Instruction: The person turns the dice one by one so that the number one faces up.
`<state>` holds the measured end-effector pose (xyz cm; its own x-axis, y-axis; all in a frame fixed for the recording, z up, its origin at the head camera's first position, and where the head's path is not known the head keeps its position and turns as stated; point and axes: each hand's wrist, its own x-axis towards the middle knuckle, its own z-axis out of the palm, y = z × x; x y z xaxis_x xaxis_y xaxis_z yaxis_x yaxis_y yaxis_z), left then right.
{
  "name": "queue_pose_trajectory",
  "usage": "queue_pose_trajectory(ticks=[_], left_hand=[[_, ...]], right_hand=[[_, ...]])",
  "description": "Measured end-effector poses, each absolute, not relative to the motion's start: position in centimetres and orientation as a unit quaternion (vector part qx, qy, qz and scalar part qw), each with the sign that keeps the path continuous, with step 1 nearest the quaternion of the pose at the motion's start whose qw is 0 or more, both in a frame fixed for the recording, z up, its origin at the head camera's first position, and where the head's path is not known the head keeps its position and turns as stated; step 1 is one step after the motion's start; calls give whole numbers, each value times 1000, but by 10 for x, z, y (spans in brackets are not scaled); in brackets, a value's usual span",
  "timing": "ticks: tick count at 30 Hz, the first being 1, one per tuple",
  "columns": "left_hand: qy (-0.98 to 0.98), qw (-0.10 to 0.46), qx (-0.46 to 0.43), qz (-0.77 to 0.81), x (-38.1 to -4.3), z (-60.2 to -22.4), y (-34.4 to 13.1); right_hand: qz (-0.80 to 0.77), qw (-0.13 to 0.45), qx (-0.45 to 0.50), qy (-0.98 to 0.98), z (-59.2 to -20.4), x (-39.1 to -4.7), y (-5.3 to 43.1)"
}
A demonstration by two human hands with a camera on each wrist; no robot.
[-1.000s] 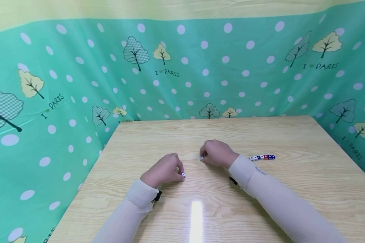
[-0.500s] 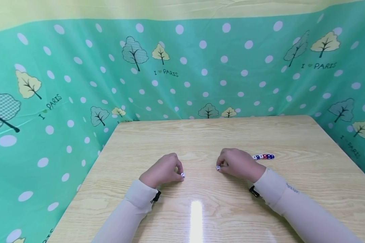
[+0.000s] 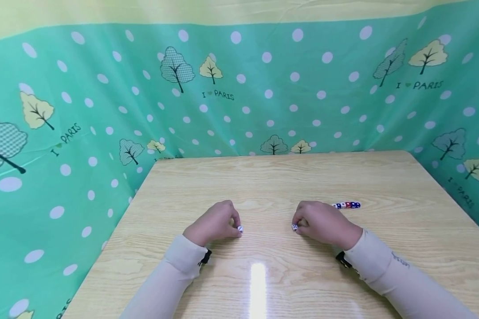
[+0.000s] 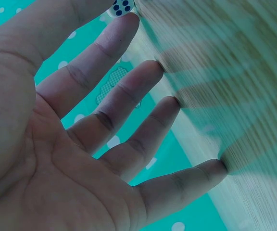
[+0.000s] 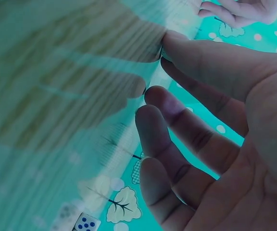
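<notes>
Between thumb and index finger, my left hand (image 3: 217, 223) pinches a small white die (image 3: 240, 228) down at the tabletop. The left wrist view shows dark pips on this die (image 4: 122, 7) and the other fingertips touching the wood. To the right, across a gap, my right hand (image 3: 325, 222) pinches a second white die (image 3: 294, 227) at about the same depth on the table. In the right wrist view my right thumb and index finger meet, and the die between them is mostly hidden. Behind this hand runs a row of dice (image 3: 347, 205), white, blue and red; its left end is covered.
The light wooden table (image 3: 287, 177) is backed by a green dotted curtain (image 3: 279, 102), which also runs along its left and right sides. A bright light reflection (image 3: 257, 288) lies on the front of the tabletop.
My right hand has moved right and nearer to me with its white die, now covering the left end of the dice row. The left hand has stayed in place.
</notes>
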<state>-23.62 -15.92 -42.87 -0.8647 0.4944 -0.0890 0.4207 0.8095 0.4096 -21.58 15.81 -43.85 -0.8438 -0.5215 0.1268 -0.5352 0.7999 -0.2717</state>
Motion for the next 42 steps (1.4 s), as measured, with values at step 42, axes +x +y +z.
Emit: queue_pose_trajectory(ticks=[42], left_hand=[[945, 95, 242, 198, -237, -430, -160]], right_hand=[[271, -54, 281, -919, -442, -219, 156]])
